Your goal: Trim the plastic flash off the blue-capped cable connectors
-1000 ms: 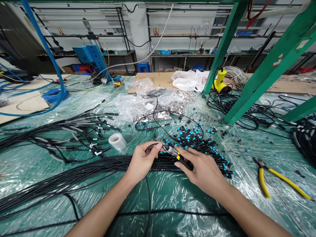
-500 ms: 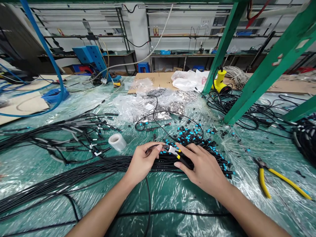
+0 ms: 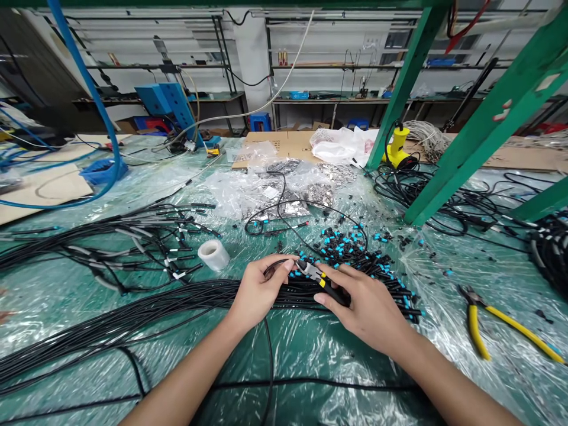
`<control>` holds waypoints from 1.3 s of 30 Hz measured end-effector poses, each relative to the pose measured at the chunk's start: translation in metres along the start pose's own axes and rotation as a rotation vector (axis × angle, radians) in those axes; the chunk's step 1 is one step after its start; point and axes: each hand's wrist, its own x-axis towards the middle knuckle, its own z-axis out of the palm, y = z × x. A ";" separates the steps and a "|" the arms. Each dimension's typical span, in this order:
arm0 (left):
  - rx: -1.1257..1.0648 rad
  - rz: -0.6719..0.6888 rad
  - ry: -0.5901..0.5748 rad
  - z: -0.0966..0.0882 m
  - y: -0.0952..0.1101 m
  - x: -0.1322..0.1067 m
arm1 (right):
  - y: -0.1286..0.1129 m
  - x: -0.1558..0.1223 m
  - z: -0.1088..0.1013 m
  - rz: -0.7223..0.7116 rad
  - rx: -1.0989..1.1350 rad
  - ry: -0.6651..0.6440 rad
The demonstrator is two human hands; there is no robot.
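Observation:
My left hand pinches a thin black cable that loops up from the fingers. My right hand is closed round a small pair of black-and-yellow cutters, whose metal jaws point left at the cable end by my left thumb. Both hands rest over a thick bundle of black cables that runs in from the left. Just behind the hands lies a heap of small black and blue connector pieces.
A roll of clear tape stands left of the hands. Yellow-handled pliers lie to the right. Plastic bags of metal parts and cardboard sit behind. Green frame legs rise at the right. More cables with white tags spread at the left.
The hands have barely shifted. The cutters' jaws have moved a little closer to the cable end at my left thumb; the view moved down slightly.

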 end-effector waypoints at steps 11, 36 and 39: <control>0.043 0.058 -0.006 0.000 0.004 -0.002 | 0.007 0.002 0.002 -0.090 -0.149 0.118; -0.051 0.022 0.032 0.000 0.003 0.001 | 0.007 0.002 0.002 -0.080 -0.144 0.138; -0.027 0.044 0.024 -0.001 0.004 0.000 | 0.007 0.002 0.003 -0.086 -0.152 0.132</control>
